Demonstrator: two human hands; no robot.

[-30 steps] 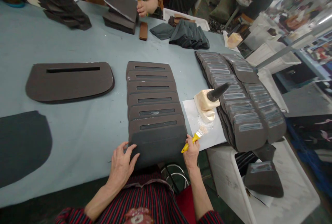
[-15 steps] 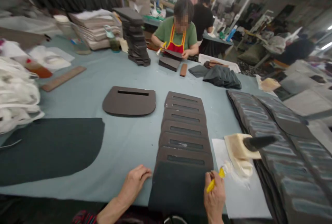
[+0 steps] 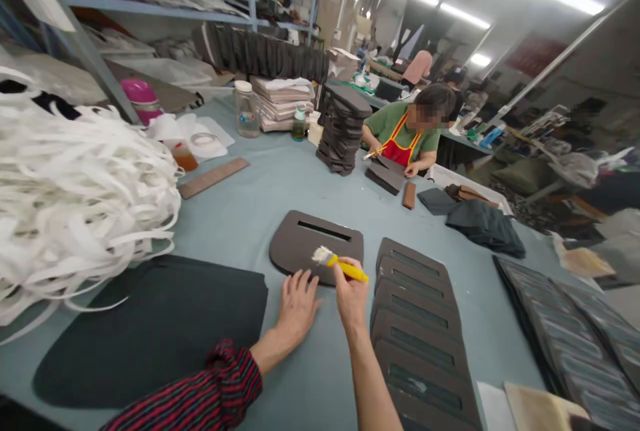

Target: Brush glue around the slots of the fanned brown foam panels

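Observation:
My right hand (image 3: 352,296) is shut on a yellow-handled glue brush (image 3: 344,267), whose white-coated bristles rest on a dark brown foam panel with a long slot (image 3: 316,251). My left hand (image 3: 297,308) lies open on the blue-grey table (image 3: 240,211), its fingertips at the panel's lower edge. To the right of my hands runs an overlapping row of slotted foam panels (image 3: 417,331). A large dark panel (image 3: 150,331) lies to the left, partly under my left sleeve and the white strips.
A heap of white strips (image 3: 70,198) fills the left side. Farther along the table stand a tall stack of foam panels (image 3: 343,128), jars and a wooden strip. A co-worker (image 3: 400,138) brushes panels at the far side. Glue-streaked panels (image 3: 570,331) lie at right.
My view has swung left and up. Both hands have moved left from the row's nearest panel to the single slotted panel, and the brush now touches that panel.

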